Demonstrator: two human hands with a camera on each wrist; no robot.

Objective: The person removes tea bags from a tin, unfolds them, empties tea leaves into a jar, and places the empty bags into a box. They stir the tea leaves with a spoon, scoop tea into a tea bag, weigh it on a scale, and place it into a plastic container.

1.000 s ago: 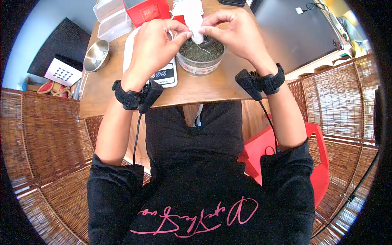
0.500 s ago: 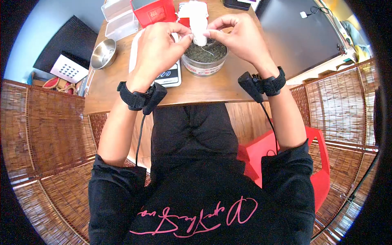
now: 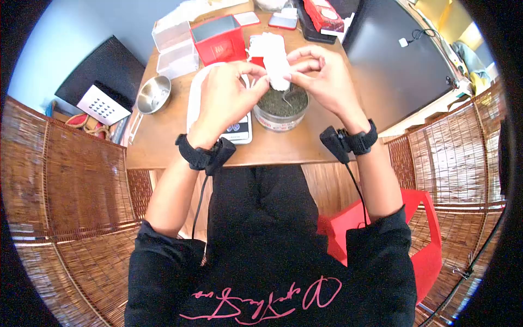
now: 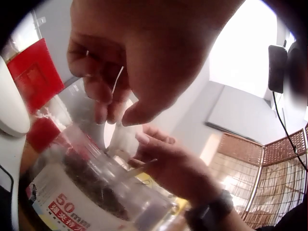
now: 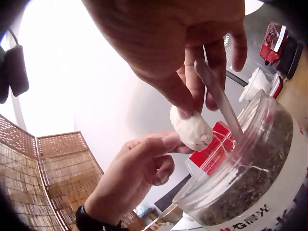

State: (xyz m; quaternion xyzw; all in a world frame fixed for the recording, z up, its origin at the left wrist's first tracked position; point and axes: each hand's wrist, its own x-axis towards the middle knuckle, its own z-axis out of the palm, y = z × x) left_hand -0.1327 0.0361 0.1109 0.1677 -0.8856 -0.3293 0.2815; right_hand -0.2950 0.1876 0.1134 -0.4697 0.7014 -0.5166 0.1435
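Note:
Both hands meet over a clear round jar [image 3: 280,122] of dark dried leaves. Between them is a small, plump white pouch [image 5: 191,130], rounded at its lower end. My left hand [image 3: 231,95] pinches one side of it with thumb and forefinger. From the other side my right hand [image 3: 329,82] pinches it, thumb pressed to the cloth. A thin white string [image 4: 118,79] runs by the left fingers, and another loose string [image 3: 287,100] hangs over the leaves. A spoon handle [image 5: 219,98] leans out of the jar, close to the right fingers.
A white kitchen scale [image 3: 243,133] lies partly under the left forearm. Left of it are a steel pan [image 3: 153,95] and a clear plastic box [image 3: 178,61]. Behind stand an open red box [image 3: 220,46] and a phone [image 3: 283,20]. A black tray [image 3: 316,30] holds a red packet.
The head view has tilted up, showing more of the table's far side. Both hands keep hold of the pouch above the jar, with little change in their grip.

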